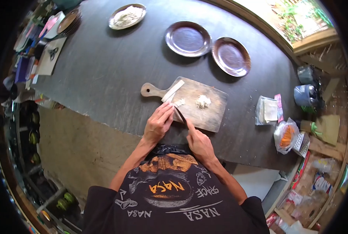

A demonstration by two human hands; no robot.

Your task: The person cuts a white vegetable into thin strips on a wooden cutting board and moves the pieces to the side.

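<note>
A wooden cutting board (pixel 213 113) with a round holed handle lies on the dark table in front of me. My left hand (pixel 157 123) is closed at its near left edge, fingertips pressing down pale food whose kind I cannot make out. One long white strip (pixel 174 91) slants across the board beyond those fingers. My right hand (pixel 201 144) grips a knife (pixel 180 115), its dark blade beside the left fingertips. Small cut white bits (pixel 180 102) lie near the blade. A larger heap of chopped white bits (pixel 203 101) sits mid-board.
Two brown plates (pixel 188 38) (pixel 231 56) stand beyond the board. A plate of white shreds (pixel 127 17) is farther left. To the right are a plastic packet (pixel 266 110), a bag of carrots (pixel 286 136) and a metal grater (pixel 301 144). Scissors (pixel 53 52) lie far left.
</note>
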